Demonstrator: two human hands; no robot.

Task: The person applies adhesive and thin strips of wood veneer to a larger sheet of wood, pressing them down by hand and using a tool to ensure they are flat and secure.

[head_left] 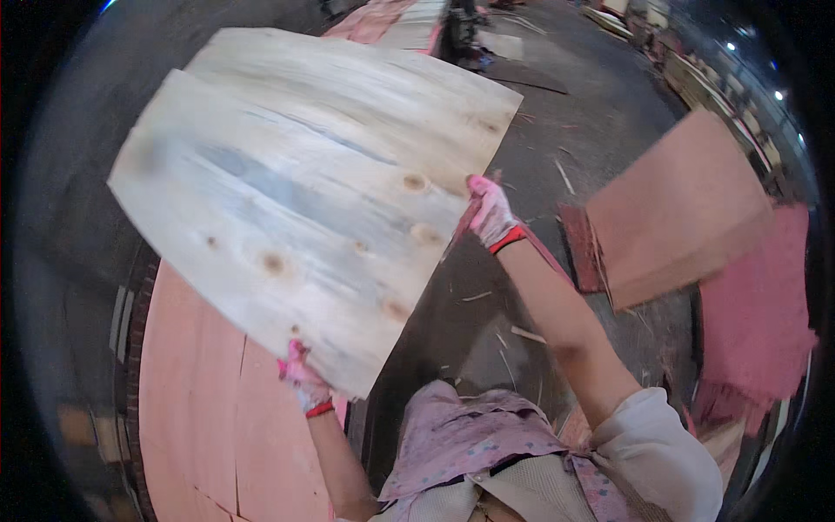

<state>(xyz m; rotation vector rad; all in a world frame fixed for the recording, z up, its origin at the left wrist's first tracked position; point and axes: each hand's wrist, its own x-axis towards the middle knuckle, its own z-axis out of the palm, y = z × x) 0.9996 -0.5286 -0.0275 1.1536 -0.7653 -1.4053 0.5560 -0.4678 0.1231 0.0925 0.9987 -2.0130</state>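
Note:
I hold a pale, knotty wooden veneer sheet (313, 217) raised at a tilt, with another pale sheet edge (348, 65) showing behind its top. My left hand (304, 383), in a pink and white glove with red cuff, is closed on its lower edge. My right hand (493, 213), gloved alike, grips its right edge, with a thin pink strip hanging beside it. Under the raised sheet at lower left lies a stack of pink veneer sheets (191, 383), partly hidden.
At right are a salmon-coloured stack of sheets (670, 209) and a ragged deeper pink pile (748, 322). Wood scraps litter the dark floor (557, 130). Further stacks (391, 22) stand at the far top, and long stacked boards run along the upper right.

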